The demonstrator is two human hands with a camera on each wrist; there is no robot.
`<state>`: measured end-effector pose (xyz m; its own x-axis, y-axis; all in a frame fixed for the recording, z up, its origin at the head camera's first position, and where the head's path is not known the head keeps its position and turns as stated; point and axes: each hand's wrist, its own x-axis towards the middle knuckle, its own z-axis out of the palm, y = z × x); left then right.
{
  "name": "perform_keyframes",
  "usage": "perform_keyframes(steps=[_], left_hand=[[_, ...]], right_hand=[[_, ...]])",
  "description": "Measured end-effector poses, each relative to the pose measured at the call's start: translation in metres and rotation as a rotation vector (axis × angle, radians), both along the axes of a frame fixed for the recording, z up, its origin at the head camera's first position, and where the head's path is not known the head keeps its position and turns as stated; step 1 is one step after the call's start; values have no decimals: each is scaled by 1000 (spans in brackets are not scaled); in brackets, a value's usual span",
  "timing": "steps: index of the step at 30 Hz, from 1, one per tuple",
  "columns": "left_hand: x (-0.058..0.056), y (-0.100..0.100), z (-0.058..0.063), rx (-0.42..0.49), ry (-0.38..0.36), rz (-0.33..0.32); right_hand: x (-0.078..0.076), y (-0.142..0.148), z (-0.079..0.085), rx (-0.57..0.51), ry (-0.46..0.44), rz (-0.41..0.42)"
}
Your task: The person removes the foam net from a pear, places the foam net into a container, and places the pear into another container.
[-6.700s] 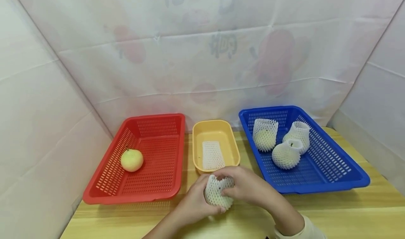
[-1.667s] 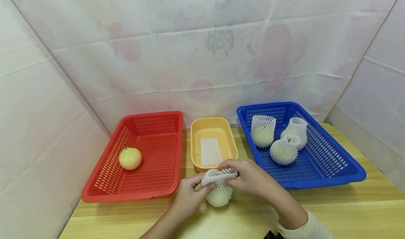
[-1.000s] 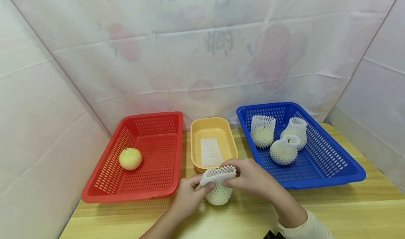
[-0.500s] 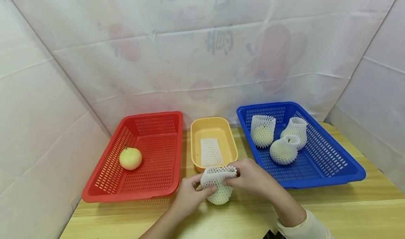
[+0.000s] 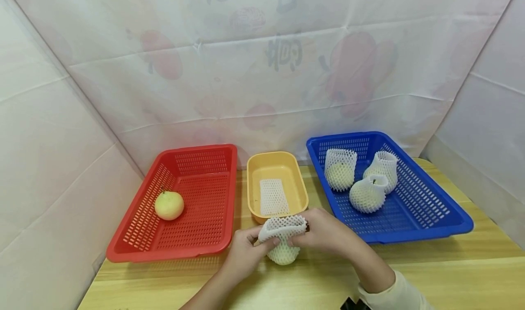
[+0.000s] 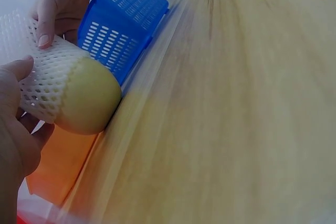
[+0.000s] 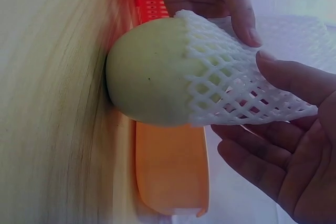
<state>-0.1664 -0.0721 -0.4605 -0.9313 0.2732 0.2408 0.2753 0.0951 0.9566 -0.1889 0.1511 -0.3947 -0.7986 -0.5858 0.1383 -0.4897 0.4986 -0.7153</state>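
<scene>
A yellow-green pear (image 7: 149, 72) stands on the wooden table, its upper part inside a white foam net sleeve (image 5: 283, 230). Its lower part is bare in both wrist views. My left hand (image 5: 245, 254) pinches the left side of the net, thumb in front. On the right side, my right hand (image 5: 326, 231) pinches the net near its upper rim, thumb outside; some of its fingertips are hidden in the head view. The sleeve's mouth gapes upward between the hands. Just behind, a flat foam net (image 5: 274, 198) lies in a yellow tray (image 5: 297, 175).
To the left, a red basket (image 5: 205, 250) holds one bare pear (image 5: 169, 205). A blue basket (image 5: 426, 235) at right contains three netted pears (image 5: 368, 195). A pale fabric backdrop (image 5: 262, 73) rises behind the table (image 5: 311, 282). Something black (image 5: 354, 304) shows at the bottom edge.
Earlier my hands cupped the netted pear lower down; now they pinch the net higher up, and its rim stands wider. Over the last second, hands and net shift only slightly.
</scene>
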Motion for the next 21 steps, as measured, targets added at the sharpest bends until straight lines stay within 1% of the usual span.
perform_keyframes(steps=[4,6,10,14,17,21], left_hand=[[0,0,0,0,12,-2],[0,-1,0,8,4,-13],[0,-1,0,13,-44,-66],[0,-1,-1,0,-60,-98],[-1,0,-1,3,-48,-92],[-2,0,-2,4,-29,-64]], right_hand=[[0,0,-1,-9,14,2],[0,0,0,-8,12,-2],[0,0,2,-1,18,-10],[1,0,3,-1,18,-19],[1,0,4,-6,13,-26],[3,0,5,-8,6,-34]])
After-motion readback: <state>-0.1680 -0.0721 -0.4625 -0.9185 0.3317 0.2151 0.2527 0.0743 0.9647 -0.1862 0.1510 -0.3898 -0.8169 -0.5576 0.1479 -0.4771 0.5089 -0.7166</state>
